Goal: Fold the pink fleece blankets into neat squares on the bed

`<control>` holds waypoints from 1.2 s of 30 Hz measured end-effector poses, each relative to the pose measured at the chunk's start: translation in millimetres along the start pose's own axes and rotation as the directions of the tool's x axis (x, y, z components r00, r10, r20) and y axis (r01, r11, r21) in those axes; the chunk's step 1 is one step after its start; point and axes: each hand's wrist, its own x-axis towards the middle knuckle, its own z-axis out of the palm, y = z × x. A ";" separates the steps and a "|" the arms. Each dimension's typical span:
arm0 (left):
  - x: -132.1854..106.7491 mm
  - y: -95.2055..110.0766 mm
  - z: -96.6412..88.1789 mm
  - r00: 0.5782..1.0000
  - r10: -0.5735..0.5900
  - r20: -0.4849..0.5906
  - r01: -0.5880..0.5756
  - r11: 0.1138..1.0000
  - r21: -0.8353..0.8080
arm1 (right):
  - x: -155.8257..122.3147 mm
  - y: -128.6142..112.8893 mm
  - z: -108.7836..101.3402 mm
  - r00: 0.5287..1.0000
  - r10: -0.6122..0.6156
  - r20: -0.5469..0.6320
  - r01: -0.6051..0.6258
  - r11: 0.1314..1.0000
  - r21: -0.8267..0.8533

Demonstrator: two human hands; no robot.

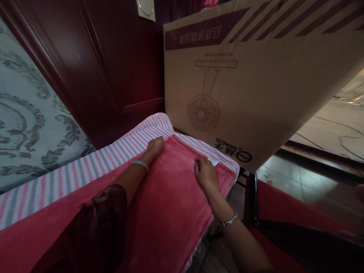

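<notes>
A pink plush blanket [170, 204] is spread before me over a pink, grey and white striped cloth [93, 165]. My left hand [156, 146] is closed on the blanket's far edge, its fingertips pinching the fabric close to a corner. To its right, my right hand [205, 174] has curled fingers gripping the blanket beside a white label [214, 161]. The exact fold under the right fingers is partly hidden. Both wrists wear a silver-coloured bangle.
A large cardboard box [256, 76] printed with a fan drawing stands just beyond the cloth. Behind it on the left is a dark red panelled door [122, 57], beside patterned wallpaper [25, 110]. At lower right sits a chair with a red seat [287, 206] on the tiled floor [309, 182].
</notes>
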 end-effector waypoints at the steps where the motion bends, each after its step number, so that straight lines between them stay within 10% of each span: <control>1: 0.7 -5.0 -2.5 1.000 -0.013 0.022 0.013 1.000 -0.005 | -0.2 0.6 0.1 1.000 -0.006 -0.003 0.006 1.000 -0.001; 7: -37.0 -63.1 -31.9 0.979 -0.090 0.185 0.093 0.996 -0.007 | -2.0 6.4 3.1 0.999 -0.038 -0.026 0.038 0.999 0.004; 12: -98.2 -88.2 -28.6 0.983 -0.161 0.089 0.156 0.986 0.067 | -2.0 6.7 3.5 1.000 -0.025 -0.015 0.025 1.000 -0.016; 36: -101.5 -63.1 -19.4 0.986 -0.149 -0.076 0.153 0.987 0.047 | 2.3 -2.4 -9.1 0.999 0.038 0.026 -0.037 0.999 -0.014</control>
